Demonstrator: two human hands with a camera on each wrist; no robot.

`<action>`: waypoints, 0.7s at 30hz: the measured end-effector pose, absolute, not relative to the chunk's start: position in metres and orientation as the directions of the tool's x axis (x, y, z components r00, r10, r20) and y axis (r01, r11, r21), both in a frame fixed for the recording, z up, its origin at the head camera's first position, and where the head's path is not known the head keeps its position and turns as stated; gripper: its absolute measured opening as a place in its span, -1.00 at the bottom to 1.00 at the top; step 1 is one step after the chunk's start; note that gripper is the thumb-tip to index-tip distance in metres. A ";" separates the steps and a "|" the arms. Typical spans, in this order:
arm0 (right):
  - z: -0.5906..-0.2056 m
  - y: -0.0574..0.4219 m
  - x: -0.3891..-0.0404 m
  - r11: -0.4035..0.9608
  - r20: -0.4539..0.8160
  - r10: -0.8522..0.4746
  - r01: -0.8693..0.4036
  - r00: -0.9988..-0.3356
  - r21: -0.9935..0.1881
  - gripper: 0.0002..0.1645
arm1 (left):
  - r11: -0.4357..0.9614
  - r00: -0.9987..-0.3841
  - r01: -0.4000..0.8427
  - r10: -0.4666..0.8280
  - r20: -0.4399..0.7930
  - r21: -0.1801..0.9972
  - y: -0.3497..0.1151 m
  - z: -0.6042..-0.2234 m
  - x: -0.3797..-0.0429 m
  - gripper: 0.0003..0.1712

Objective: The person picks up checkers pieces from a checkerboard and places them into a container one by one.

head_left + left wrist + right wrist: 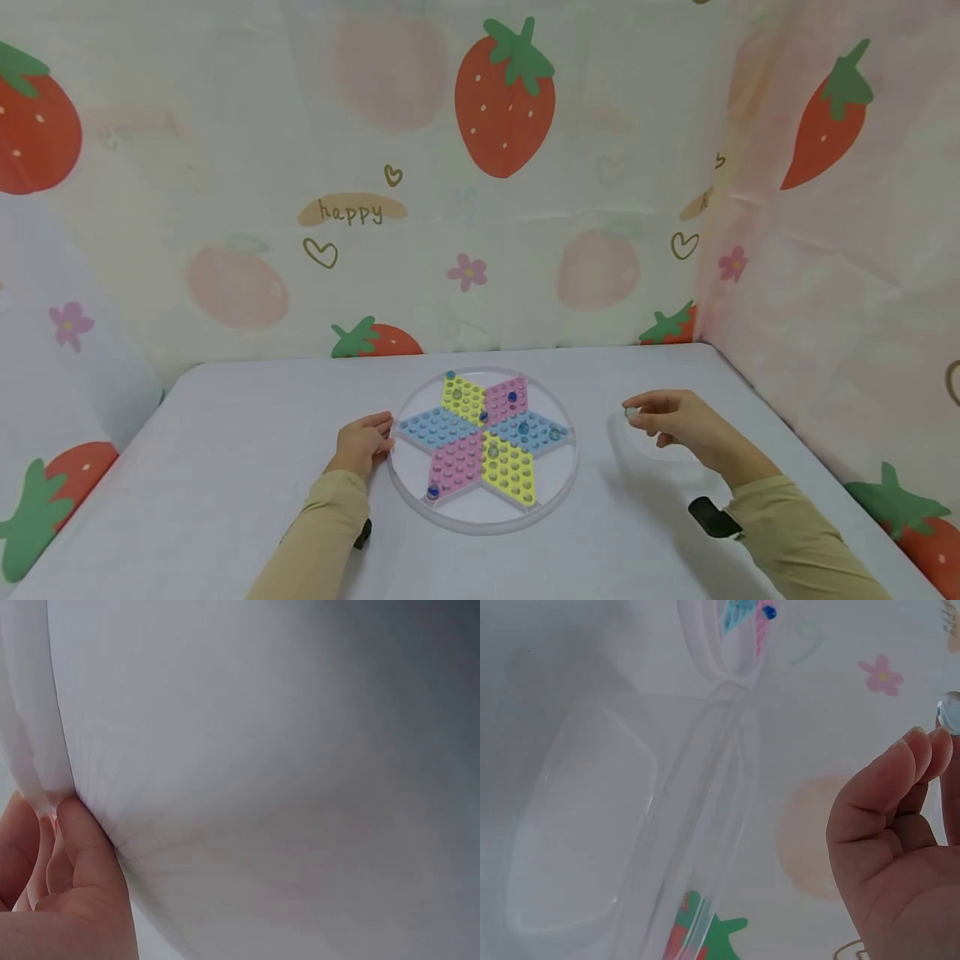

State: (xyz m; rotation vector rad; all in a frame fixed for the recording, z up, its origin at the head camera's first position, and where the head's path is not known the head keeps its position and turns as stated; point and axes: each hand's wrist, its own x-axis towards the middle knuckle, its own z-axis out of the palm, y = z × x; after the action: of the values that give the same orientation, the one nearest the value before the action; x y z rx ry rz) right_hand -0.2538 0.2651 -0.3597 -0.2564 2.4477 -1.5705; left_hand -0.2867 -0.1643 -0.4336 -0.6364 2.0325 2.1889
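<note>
A round white Chinese checkers board [483, 527] lies on the white table, its six-pointed star in pink, yellow and blue. Several glass marbles sit in its holes, among them a dark blue marble [512, 397] and a clear marble [492, 451]. At the board's left edge, my left hand [362, 444] grips the rim between thumb and fingers. To the right of the board and above the table, my right hand [678, 421] pinches a clear marble [949, 712] between thumb and fingertips.
Beneath my right hand, a clear plastic container [585, 817] stands to the right of the board. Behind the table hangs a cloth [480, 225] printed with strawberries, flowers and hearts. A similar cloth hangs along the right side.
</note>
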 end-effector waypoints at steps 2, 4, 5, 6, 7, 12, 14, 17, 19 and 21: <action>-0.361 0.267 -0.255 0.400 -0.092 -0.250 -0.016 -0.964 -0.916 -0.50 | -0.113 -0.910 -0.340 -0.213 -0.357 0.934 -0.165 -0.434 -0.287 -0.36; -0.363 0.269 -0.256 0.396 -0.095 -0.238 -0.008 -0.967 -0.918 -0.51 | -0.116 -0.908 -0.341 -0.216 -0.359 0.933 -0.165 -0.434 -0.287 -0.35; -0.364 0.270 -0.256 0.396 -0.097 -0.232 -0.003 -0.968 -0.918 -0.51 | -0.119 -0.908 -0.342 -0.213 -0.360 0.932 -0.165 -0.433 -0.287 -0.35; -0.364 0.271 -0.256 0.395 -0.102 -0.222 0.006 -0.970 -0.919 -0.51 | -0.120 -0.909 -0.342 -0.210 -0.360 0.932 -0.165 -0.433 -0.287 -0.35; -0.364 0.272 -0.257 0.397 -0.104 -0.217 0.010 -0.971 -0.918 -0.50 | -0.122 -0.909 -0.343 -0.208 -0.362 0.931 -0.165 -0.432 -0.287 -0.35; -0.366 0.276 -0.258 0.396 -0.107 -0.204 0.018 -0.973 -0.918 -0.46 | -0.127 -0.909 -0.337 -0.214 -0.358 0.933 -0.168 -0.439 -0.292 -0.34; -0.367 0.277 -0.259 0.394 -0.108 -0.199 0.021 -0.974 -0.919 -0.47 | -0.135 -0.915 -0.323 -0.207 -0.345 0.937 -0.171 -0.446 -0.297 -0.35; -0.370 0.281 -0.261 0.389 -0.110 -0.186 0.029 -0.976 -0.921 -0.47 | -0.139 -0.919 -0.321 -0.195 -0.344 0.937 -0.171 -0.446 -0.296 -0.36; -0.372 0.283 -0.262 0.391 -0.112 -0.178 0.034 -0.978 -0.920 -0.46 | -0.137 -0.919 -0.322 -0.193 -0.344 0.937 -0.170 -0.444 -0.294 -0.36; -0.374 0.284 -0.262 0.395 -0.115 -0.171 0.039 -0.979 -0.918 -0.45 | -0.125 -0.915 -0.332 -0.200 -0.351 0.935 -0.167 -0.440 -0.291 -0.35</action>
State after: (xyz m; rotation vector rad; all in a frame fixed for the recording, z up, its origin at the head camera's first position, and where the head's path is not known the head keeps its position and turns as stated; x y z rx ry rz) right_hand -0.2625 0.2842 -0.3738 -0.1179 2.4586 -1.6260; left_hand -0.2913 -0.1672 -0.4396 -0.6147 2.0149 2.2055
